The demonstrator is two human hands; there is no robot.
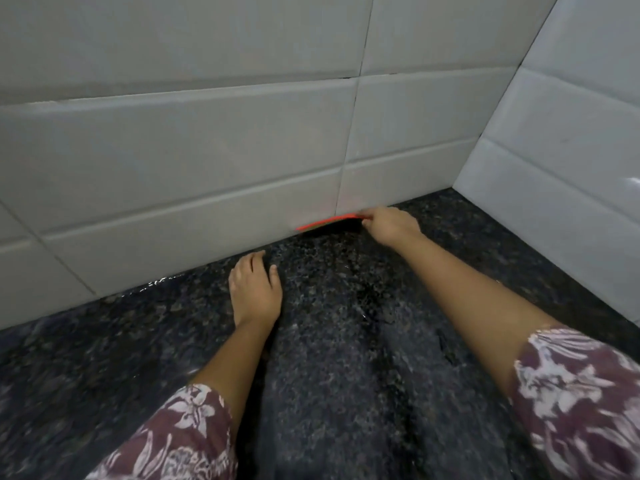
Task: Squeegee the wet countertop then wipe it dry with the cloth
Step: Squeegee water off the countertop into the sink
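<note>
Squeegee (327,222) gripped by right hand (389,225) at wall; left hand (254,291) flat on countertop (346,375).

The red squeegee (327,221) at twelve o'clock is blurred, its handle hidden in the right hand (389,225). The picture's lower edge cuts off both sleeves (173,441).

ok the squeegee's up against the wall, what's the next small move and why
Probably pull the squeegee back toward the body with the right hand: its blade sits at the foot of the tiled wall, and the countertop in front of it glistens wet. The left hand rests flat, left of that path.
</note>
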